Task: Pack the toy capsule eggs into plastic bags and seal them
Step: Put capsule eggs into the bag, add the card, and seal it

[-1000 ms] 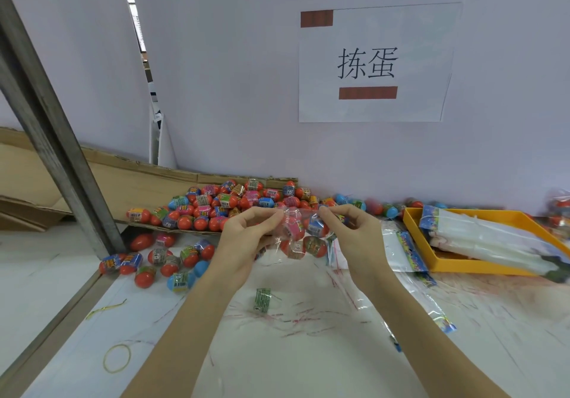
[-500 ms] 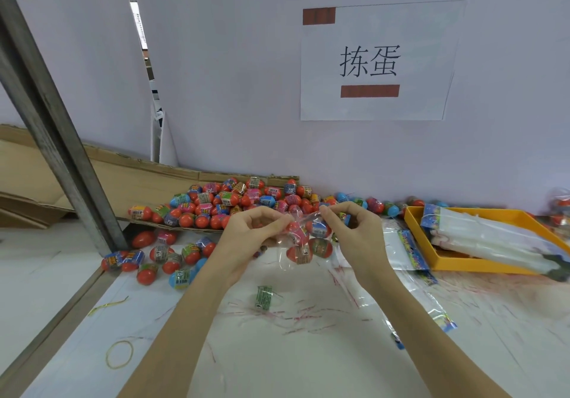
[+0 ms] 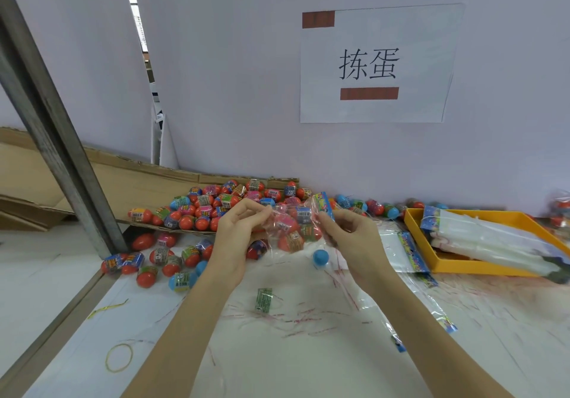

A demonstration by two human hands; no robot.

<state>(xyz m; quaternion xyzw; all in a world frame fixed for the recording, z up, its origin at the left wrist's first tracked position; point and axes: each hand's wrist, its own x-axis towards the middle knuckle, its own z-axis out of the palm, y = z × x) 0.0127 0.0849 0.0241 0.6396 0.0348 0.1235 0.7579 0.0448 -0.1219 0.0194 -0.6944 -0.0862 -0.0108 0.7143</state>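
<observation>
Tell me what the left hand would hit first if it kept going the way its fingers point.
The left hand points right, at the filled plastic bag it already pinches; past that, the right hand. Depth is hard to judge.

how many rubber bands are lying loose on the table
1: a yellow rubber band lies near the table's front left edge. More may be hidden under bags or eggs.

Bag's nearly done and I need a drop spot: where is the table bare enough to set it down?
Bare patch: the near table between the forearms, bordered by the green label scrap and rubber band. Crowded: loose eggs to the left, the egg pile behind the filled bag, flat bags and orange tray to the right.
</observation>
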